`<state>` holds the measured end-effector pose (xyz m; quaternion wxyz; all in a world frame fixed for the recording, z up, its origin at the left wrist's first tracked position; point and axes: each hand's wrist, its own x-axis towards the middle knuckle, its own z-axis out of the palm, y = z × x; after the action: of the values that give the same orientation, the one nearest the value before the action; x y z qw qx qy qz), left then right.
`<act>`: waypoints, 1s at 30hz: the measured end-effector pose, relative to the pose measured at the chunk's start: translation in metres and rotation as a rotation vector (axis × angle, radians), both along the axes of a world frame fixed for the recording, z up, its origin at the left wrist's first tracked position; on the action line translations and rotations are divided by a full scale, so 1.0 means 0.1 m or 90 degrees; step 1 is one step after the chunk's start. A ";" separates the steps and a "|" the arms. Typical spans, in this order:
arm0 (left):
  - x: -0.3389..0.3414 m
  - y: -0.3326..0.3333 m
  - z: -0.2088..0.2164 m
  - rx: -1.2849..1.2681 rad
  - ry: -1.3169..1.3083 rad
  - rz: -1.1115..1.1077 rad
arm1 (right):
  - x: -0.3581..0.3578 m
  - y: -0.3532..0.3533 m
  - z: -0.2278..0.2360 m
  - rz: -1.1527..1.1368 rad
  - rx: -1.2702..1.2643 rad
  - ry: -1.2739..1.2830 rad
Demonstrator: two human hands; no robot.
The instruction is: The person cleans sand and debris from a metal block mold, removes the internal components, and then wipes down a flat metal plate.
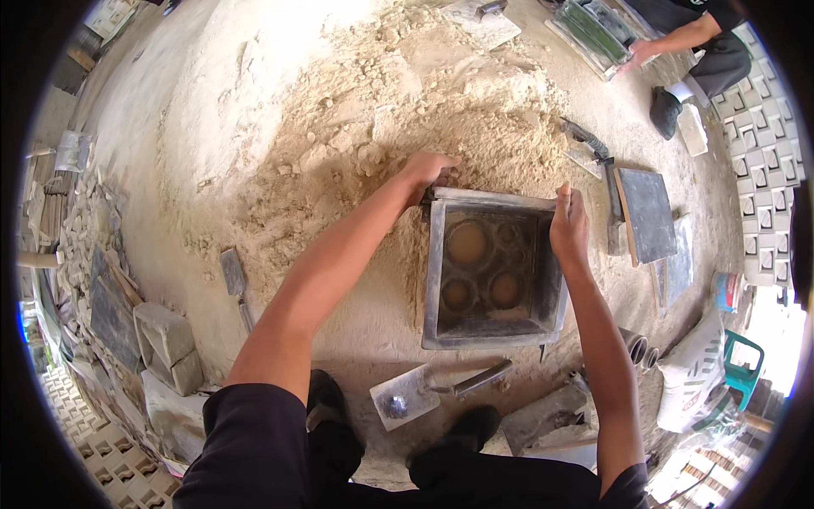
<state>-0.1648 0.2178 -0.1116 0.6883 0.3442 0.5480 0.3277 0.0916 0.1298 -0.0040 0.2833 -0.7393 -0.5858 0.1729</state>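
So the main thing here is an open grey box (432,280), a bit right of the middle, with both hands on it. The left hand (431,172) is at the far left corner, fingers curled tight around the edge there, though what exactly they hook under is hidden. The right hand (570,225) has its fingers clenched over the right wall near the far right corner, thumb sticking up. Can't tell if the box sits flat on the floor (153,212) or is slightly lifted. Inside it's dark, with several round sandy patches of different sizes on the bottom. Just beyond the box there's a big spread of crumbly pale sand (339,127), really bright at the far left. Between the box and the person's dark shoes lies a trowel (405,397), blade to the left, handle to the right, and another trowel (232,271) is over on the left past the left forearm. On the right a dark board (649,214) leans at an angle, with a couple of pipes (634,343) nearer, then a white sack (691,373) and a green chair (743,366). Far right, a co-worker's hand (643,51) touches the corner of a tray (578,51). Hollow blocks (165,343) sit on the near left, and pale patterned tiles (767,161) line the right side.
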 end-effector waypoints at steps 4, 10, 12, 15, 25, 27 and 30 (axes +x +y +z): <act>-0.14 -0.09 0.14 -0.068 -0.288 -0.034 | 0.00 0.00 -0.05 0.001 0.006 0.020; -0.16 -0.13 0.18 -0.089 -0.355 -0.056 | 0.08 0.02 -0.13 0.014 0.009 0.079; -0.14 -0.13 0.20 -0.083 -0.393 -0.065 | 0.13 0.02 -0.17 0.011 0.020 0.111; -0.08 -0.12 0.26 -0.128 -0.243 0.028 | 0.14 0.02 -0.16 -0.005 0.020 0.138; -0.11 0.13 -0.22 -0.047 0.224 0.024 | -0.03 0.01 -0.04 0.002 0.050 0.051; -0.08 0.10 -0.20 -0.049 0.147 0.039 | -0.01 -0.02 -0.01 -0.003 0.041 0.068; -0.20 0.01 -0.17 -0.051 0.022 0.044 | -0.05 -0.04 -0.02 -0.002 0.051 0.083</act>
<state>-0.1853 0.2191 -0.1290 0.6803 0.3027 0.5843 0.3227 0.0866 0.1259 -0.0059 0.3508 -0.7152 -0.5716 0.1969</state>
